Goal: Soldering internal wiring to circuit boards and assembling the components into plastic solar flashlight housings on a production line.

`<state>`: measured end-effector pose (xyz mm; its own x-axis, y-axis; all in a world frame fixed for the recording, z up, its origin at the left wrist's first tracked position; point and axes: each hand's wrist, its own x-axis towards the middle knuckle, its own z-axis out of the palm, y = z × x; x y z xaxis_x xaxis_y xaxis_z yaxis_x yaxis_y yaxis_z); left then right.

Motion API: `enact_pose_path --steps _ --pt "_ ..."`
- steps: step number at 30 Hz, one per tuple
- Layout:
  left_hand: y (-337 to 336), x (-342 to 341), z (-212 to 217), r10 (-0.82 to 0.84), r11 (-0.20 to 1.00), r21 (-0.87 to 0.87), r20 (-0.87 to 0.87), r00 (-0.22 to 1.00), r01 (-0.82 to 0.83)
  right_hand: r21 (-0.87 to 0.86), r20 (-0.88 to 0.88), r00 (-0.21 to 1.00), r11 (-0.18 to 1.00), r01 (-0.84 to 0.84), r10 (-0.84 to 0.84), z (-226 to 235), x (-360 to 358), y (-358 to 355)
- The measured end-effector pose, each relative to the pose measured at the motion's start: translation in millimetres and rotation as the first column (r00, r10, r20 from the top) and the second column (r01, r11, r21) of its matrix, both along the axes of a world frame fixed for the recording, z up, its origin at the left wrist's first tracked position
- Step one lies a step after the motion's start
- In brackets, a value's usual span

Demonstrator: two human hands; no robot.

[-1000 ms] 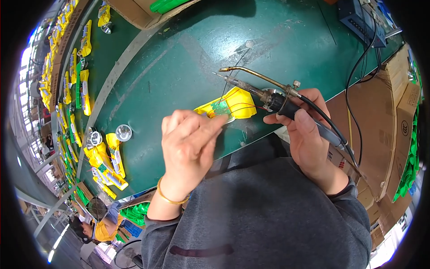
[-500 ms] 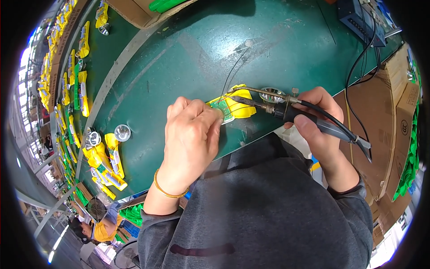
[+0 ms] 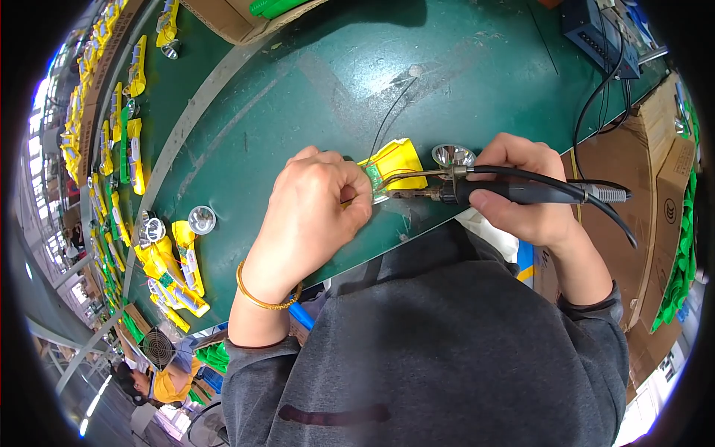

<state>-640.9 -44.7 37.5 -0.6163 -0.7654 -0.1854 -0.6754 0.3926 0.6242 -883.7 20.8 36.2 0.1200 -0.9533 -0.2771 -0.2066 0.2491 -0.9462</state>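
Green matting covers the workbench [image 3: 313, 67], and at its near edge, at the middle of the view, lies the yellow plastic housing [image 3: 395, 158] with a small green circuit board [image 3: 372, 176] showing at its 7 o'clock corner. The left hand [image 3: 316, 208] is curled down over that end, fingers clenched on the housing and pinning it flat. The right hand [image 3: 521, 194] grasps the black soldering iron [image 3: 514, 192] in a pen-like hold. A second ago the iron was lifted, its tip clear of the part at about 1 o'clock; half a second ago it had swung down alongside; now the tip [image 3: 389, 195] sits at the board's edge, apparently touching, though the left fingers hide the joint itself. That reads as the soldering stroke having begun. A fine wire [image 3: 387, 123] runs off the housing toward 12 o'clock. A shiny reflector cup [image 3: 453, 155] stands just behind the iron. Farther out, at 8 o'clock, more yellow housings [image 3: 175, 276] and another reflector [image 3: 202, 219] lie grouped; cardboard boxes [image 3: 655, 171] stand at 3 o'clock.
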Motion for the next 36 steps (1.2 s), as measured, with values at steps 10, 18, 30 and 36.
enact_pose_path --steps 10,18,30,36 --pt "1 -3 -2 0.026 1.000 0.018 -0.018 1.000 -0.025 -0.054 -0.038 0.999 0.998 -0.035 0.033 4 4 -7" --pt "2 -6 -1 0.010 1.000 -0.001 -0.004 1.000 -0.010 0.054 0.141 0.985 0.994 0.094 -0.101 3 -12 1" --pt "-6 -11 13 -0.049 0.997 -0.049 0.070 0.996 0.052 0.003 0.108 0.991 0.997 0.082 -0.082 6 -21 0" --pt "-30 -7 28 0.041 0.972 -0.222 -0.177 0.983 -0.080 0.021 0.449 0.800 0.900 0.435 -0.397 -1 -43 8"
